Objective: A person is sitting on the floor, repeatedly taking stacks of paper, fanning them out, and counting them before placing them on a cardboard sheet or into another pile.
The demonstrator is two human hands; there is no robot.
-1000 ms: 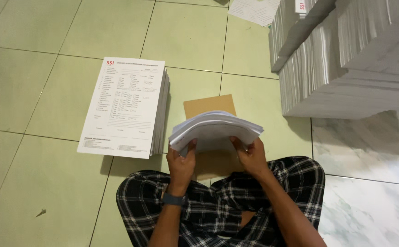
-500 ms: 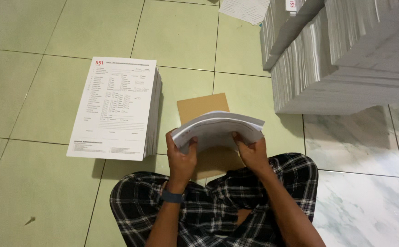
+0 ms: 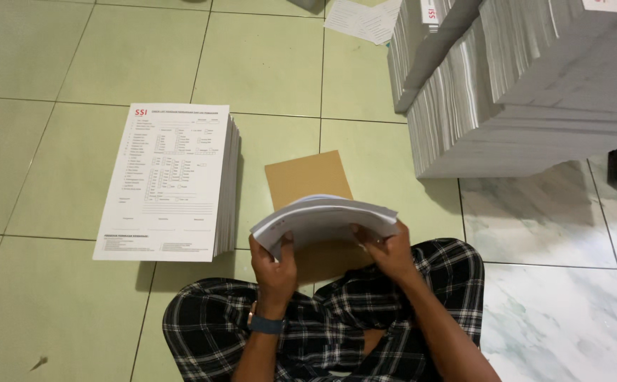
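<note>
Still both hands grip bent paper sheaf [image 3: 326,221], printed stack [image 3: 170,182] now lower-left

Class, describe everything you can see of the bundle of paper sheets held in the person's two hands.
The bundle of sheets is a thin sheaf of white paper, bowed upward in an arch so its fanned edges show along the near side. The left hand grips its left end and the right hand its right end. It is held clear of the floor, above a brown cardboard sheet and the person's crossed legs in checked trousers. Any print is hidden.
</note>
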